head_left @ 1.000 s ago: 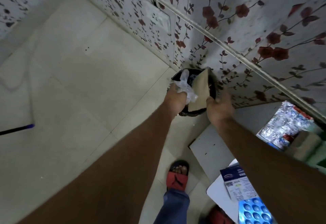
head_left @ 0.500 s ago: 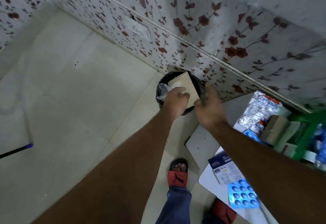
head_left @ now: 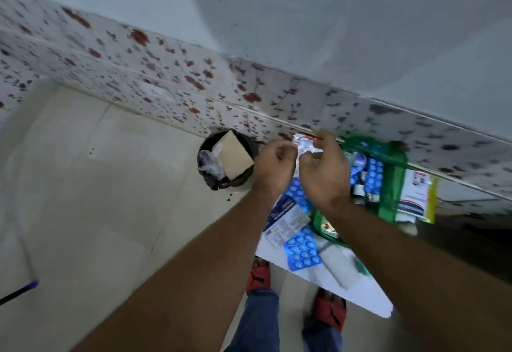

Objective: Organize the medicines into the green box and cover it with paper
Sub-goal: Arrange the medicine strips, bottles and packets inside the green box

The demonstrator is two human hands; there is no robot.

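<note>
Now both hands, left hand [head_left: 274, 166] and right hand [head_left: 324, 174], pinch one silver blister strip [head_left: 304, 144] at frame centre, beside the green box [head_left: 388, 185]. I judge sorting continues; next, lower it inside.

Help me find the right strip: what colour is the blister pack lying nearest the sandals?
Bright blue, with round pill pockets; head view.

Open floor [head_left: 105, 199] left of bin [head_left: 225, 157]
</note>
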